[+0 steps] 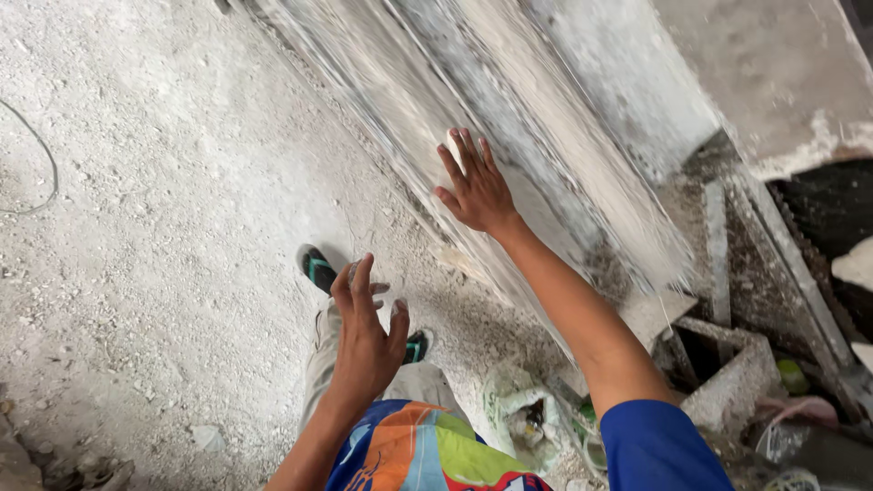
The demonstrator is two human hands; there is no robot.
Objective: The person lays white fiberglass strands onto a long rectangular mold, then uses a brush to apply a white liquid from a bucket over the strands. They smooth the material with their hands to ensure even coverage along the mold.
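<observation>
Right hand (pixel 476 189) stretched forward on a nearly straight arm, palm down, fingers spread and pointing away, pressed flat. Blue sleeve at the upper arm. Left hand (pixel 366 338) held lower and closer to the body, forearm bare, wrist bent slightly back, fingers loosely apart, thumb out to the side, gripping nothing. Legs below, feet in dark sandals, mid-step.

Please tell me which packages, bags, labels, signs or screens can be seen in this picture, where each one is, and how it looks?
No label, sign or screen is in view.
White plastic bag: on the ground at the bottom, between the person's legs and right arm, crumpled, open at the top, dirty white with a little green.
Its contents are too unclear to tell.
</observation>
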